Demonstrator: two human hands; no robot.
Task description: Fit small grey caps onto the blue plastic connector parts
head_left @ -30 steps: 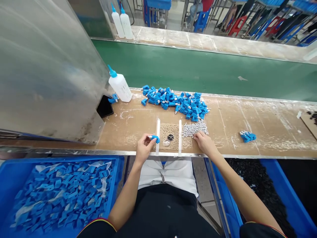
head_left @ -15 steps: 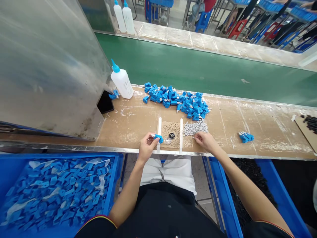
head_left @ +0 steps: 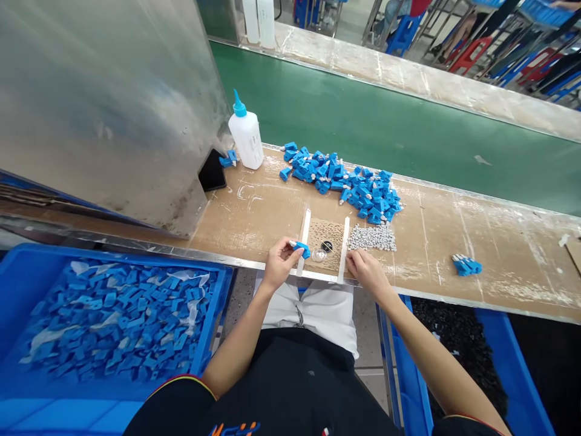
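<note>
Head view has the left hand (head_left: 280,263) pinching one blue piece (head_left: 301,249) at the left edge of the pitted patch (head_left: 324,229). Two white strips (head_left: 305,233) flank the patch; one black disc (head_left: 327,246) and one clear dish (head_left: 319,255) lie on it. By its right edge is the right hand (head_left: 368,271), grip too small to tell. Right of the patch lie uncountable grey pellets (head_left: 372,237).

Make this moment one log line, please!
left hand: pinching small blue plastic piece with white tip | right hand: near heap of grey pieces, grip unclear | brown tabletop: white bottle with blue nozzle
</note>
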